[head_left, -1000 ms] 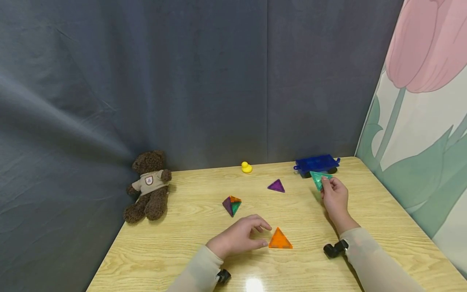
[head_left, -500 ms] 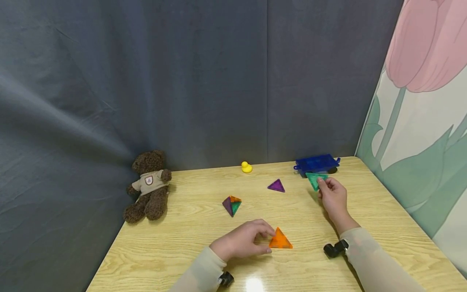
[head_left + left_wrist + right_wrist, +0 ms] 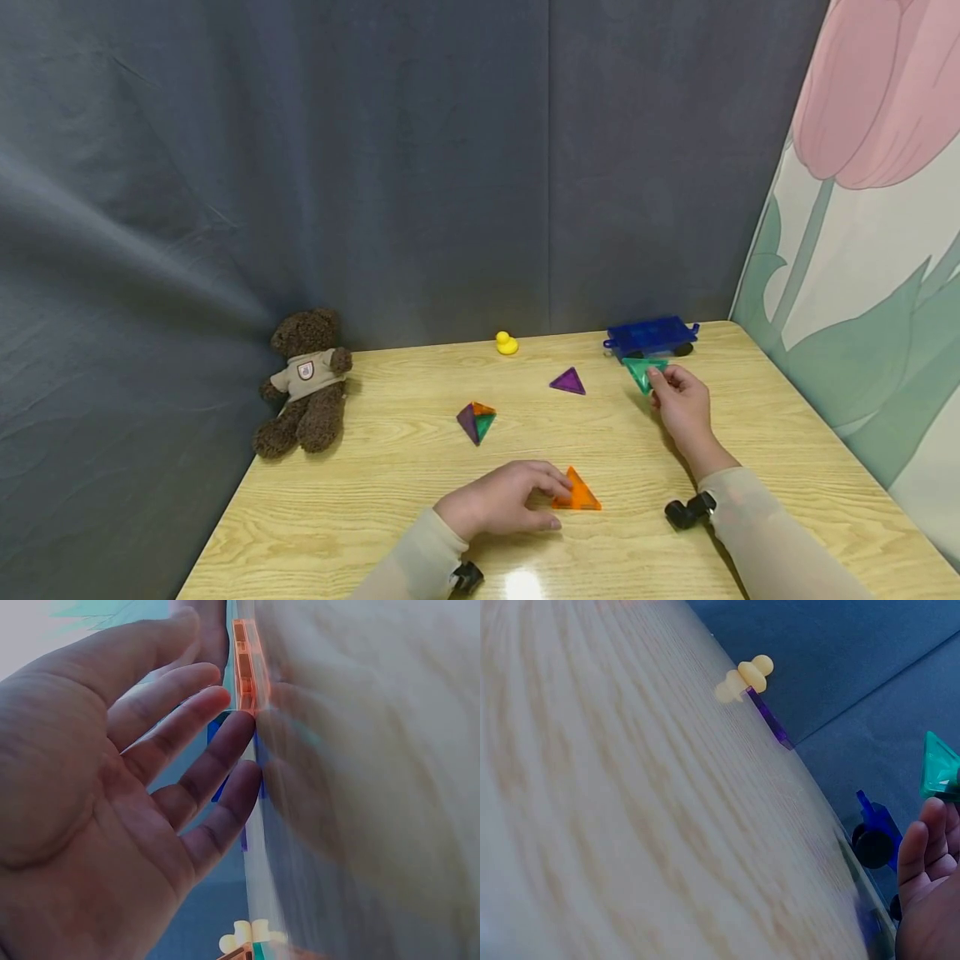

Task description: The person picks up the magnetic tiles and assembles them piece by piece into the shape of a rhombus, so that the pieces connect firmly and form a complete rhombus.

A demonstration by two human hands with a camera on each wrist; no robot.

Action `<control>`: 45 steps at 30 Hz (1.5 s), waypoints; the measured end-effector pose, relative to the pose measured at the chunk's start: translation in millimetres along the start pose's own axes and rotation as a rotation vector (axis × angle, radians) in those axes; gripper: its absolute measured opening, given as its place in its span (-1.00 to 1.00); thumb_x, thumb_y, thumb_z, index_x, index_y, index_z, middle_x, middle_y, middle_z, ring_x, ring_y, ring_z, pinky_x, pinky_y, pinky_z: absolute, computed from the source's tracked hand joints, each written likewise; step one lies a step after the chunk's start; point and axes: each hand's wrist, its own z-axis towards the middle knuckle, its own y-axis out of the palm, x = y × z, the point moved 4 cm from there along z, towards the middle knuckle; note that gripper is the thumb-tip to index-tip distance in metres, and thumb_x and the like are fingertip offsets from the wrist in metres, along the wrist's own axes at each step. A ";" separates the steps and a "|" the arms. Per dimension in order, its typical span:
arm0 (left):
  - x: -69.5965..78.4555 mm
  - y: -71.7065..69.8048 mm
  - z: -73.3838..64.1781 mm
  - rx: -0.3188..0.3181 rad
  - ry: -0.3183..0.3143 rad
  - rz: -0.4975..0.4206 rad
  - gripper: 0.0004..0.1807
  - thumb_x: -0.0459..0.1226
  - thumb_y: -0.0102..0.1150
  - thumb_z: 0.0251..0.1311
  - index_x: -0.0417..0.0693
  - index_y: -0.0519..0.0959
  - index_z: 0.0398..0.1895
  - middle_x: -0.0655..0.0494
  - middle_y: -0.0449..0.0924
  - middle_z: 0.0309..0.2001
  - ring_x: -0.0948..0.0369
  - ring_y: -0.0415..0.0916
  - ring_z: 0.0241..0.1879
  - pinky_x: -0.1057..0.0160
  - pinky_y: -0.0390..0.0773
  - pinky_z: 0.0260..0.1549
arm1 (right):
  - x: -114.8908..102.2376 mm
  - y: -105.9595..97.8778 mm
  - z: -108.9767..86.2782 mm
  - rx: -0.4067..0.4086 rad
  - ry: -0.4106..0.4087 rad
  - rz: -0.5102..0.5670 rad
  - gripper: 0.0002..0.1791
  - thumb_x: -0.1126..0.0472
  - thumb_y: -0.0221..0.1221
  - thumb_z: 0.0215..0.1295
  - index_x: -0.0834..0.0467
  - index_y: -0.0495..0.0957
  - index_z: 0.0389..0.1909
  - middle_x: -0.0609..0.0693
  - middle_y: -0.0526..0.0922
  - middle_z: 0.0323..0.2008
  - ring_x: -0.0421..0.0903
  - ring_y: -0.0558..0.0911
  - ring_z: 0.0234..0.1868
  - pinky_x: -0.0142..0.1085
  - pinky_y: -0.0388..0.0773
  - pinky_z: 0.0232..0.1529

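Between thumb and fingers my right hand [image 3: 684, 408] pinches a green translucent triangular magnetic tile [image 3: 642, 372], raised above the table in front of the blue wheeled base. In the right wrist view the green tile [image 3: 939, 769] shows at the right edge, above the fingertips. My left hand [image 3: 504, 500] is low over the table, its fingers loosely bent and parted from the thumb. Its fingertips overlap the left side of an orange triangular tile [image 3: 582, 493] that lies flat. The left wrist view shows the orange tile [image 3: 246, 667] just past the fingers, nothing gripped.
A purple triangular tile [image 3: 569, 381] lies mid-table. Left of it stands a small pyramid [image 3: 477, 422] of purple, orange and green tiles. A yellow duck [image 3: 507, 343] and the blue wheeled base [image 3: 651, 336] are at the back edge. A teddy bear [image 3: 306, 383] sits at left.
My left hand has moved right and slightly nearer to me, its fingers coming over the orange tile. My right hand has shifted a little left with the green tile.
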 end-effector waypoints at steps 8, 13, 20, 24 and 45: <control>0.7 1.7 1.5 -0.005 0.008 0.023 -0.60 -0.08 0.36 0.41 0.11 0.68 0.27 0.44 0.51 0.32 0.41 0.38 0.34 0.34 0.35 0.36 | 0.8 1.5 0.9 -0.005 -0.017 -0.011 -0.63 0.09 0.28 0.51 0.36 0.51 -0.28 0.00 0.53 -0.60 -0.13 0.52 -0.57 -0.35 0.52 -0.53; 1.7 2.1 2.4 -0.013 0.003 0.038 -0.60 -0.09 0.36 0.42 0.11 0.68 0.27 0.44 0.51 0.31 0.41 0.38 0.33 0.35 0.34 0.36 | 0.6 1.4 0.4 -0.016 -0.027 -0.010 -0.61 0.10 0.27 0.52 0.40 0.50 -0.26 0.01 0.52 -0.60 -0.12 0.51 -0.58 -0.35 0.50 -0.53; 3.2 2.4 2.8 -0.019 0.004 0.056 -0.59 -0.07 0.35 0.42 0.11 0.68 0.27 0.44 0.51 0.29 0.41 0.39 0.32 0.35 0.34 0.36 | 1.9 2.4 0.1 -0.024 -0.041 -0.027 -0.57 0.04 0.27 0.52 0.39 0.49 -0.27 -0.03 0.50 -0.62 -0.12 0.51 -0.58 -0.37 0.47 -0.53; 3.9 3.1 3.7 -0.022 0.015 0.072 -0.59 -0.06 0.34 0.42 0.11 0.68 0.27 0.43 0.51 0.29 0.41 0.38 0.32 0.35 0.34 0.36 | 2.9 2.6 0.1 -0.028 -0.042 -0.031 -0.58 0.02 0.27 0.52 0.35 0.50 -0.28 -0.05 0.50 -0.63 -0.13 0.51 -0.58 -0.37 0.48 -0.52; 0.3 0.6 3.5 -0.005 -0.015 0.107 -0.61 -0.08 0.36 0.41 0.14 0.69 0.26 0.40 0.47 0.34 0.36 0.36 0.36 0.33 0.34 0.37 | 2.8 4.8 -0.4 -0.110 -0.049 -0.029 -0.63 0.06 0.25 0.54 0.33 0.52 -0.27 -0.08 0.58 -0.56 -0.18 0.58 -0.52 -0.37 0.64 -0.48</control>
